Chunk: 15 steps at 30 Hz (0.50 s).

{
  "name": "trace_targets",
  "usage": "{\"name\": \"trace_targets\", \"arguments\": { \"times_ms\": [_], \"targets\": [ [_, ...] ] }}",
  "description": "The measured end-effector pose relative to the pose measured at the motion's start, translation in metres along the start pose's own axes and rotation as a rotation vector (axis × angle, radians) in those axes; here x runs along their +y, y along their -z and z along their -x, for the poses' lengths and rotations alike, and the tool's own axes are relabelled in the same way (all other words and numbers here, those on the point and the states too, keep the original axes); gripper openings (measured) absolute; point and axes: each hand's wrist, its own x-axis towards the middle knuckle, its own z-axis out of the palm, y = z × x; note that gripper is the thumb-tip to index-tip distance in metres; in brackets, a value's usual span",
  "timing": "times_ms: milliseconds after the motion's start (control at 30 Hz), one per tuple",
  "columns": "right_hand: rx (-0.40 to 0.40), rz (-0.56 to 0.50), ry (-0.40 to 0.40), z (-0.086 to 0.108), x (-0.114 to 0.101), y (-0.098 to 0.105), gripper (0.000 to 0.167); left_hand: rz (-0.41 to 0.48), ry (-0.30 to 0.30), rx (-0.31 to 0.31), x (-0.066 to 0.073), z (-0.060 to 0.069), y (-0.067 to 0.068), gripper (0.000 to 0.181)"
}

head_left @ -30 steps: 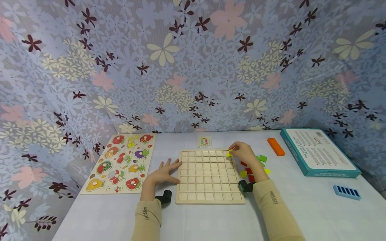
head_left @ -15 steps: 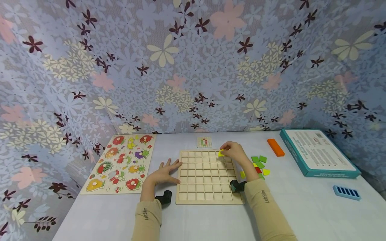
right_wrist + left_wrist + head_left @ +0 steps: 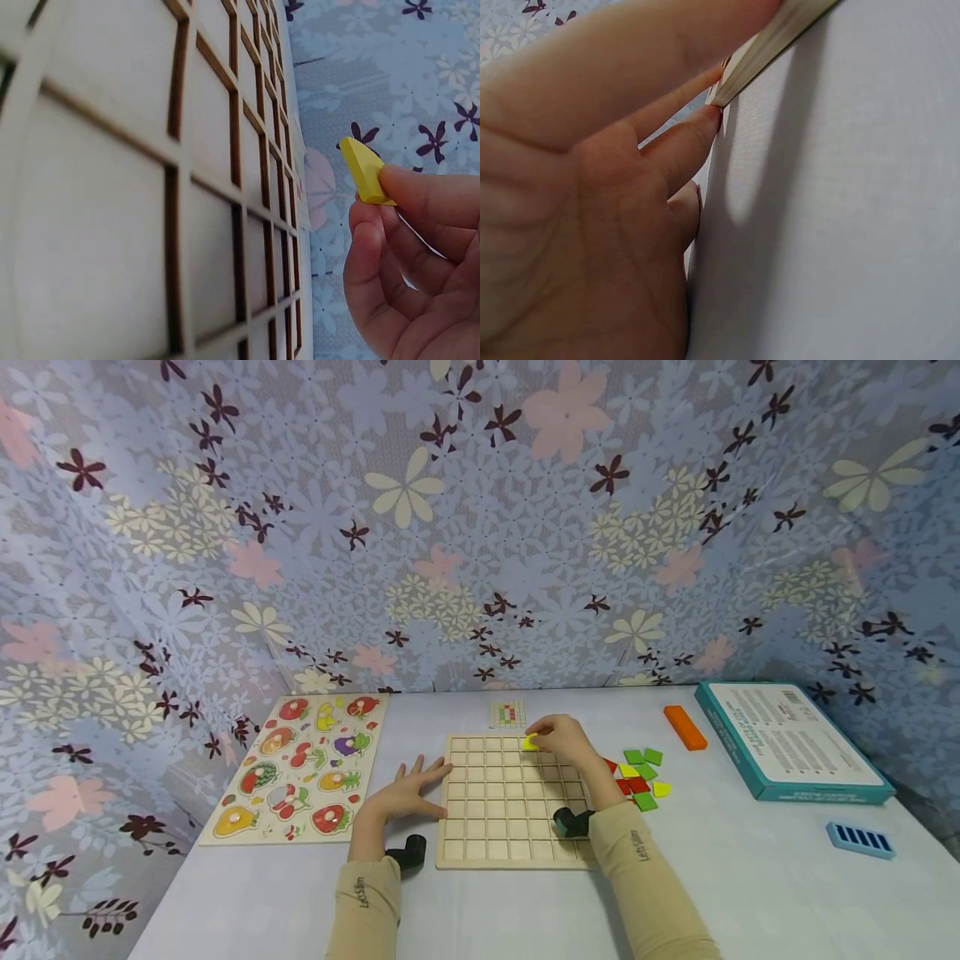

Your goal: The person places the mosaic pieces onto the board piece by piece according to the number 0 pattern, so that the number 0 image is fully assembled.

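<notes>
A wooden grid board (image 3: 497, 810) with bare square cells lies in the middle of the table. Over its far edge, right of centre, my right hand (image 3: 564, 739) pinches a small yellow tile (image 3: 361, 171) with one rounded side between thumb and fingers. The right wrist view shows the tile held clear of the grid. My left hand (image 3: 405, 792) is spread on the table at the board's left side, its fingertips touching the frame. In the left wrist view, the left fingers (image 3: 686, 150) meet the board's edge.
Several red, green and yellow tiles (image 3: 633, 757) lie right of the board. A small pattern card (image 3: 509, 714) lies behind it. A fruit puzzle (image 3: 300, 768) is at left. An orange block (image 3: 686, 727), a teal box (image 3: 795, 739) and a blue slotted piece (image 3: 860, 841) stand at right.
My right hand has moved left along the board's far edge, carrying the yellow tile. More of the loose tiles at right have come into view. The left hand has stayed put.
</notes>
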Motion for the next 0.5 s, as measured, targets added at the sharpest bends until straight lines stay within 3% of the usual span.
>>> {"name": "trace_targets", "arguments": {
  "times_ms": [500],
  "targets": [
    [-0.048,-0.035,-0.006,-0.009,-0.01,-0.019,0.018,-0.018,-0.026,-0.005,-0.002,0.0,0.001,0.084]
  ]
}}
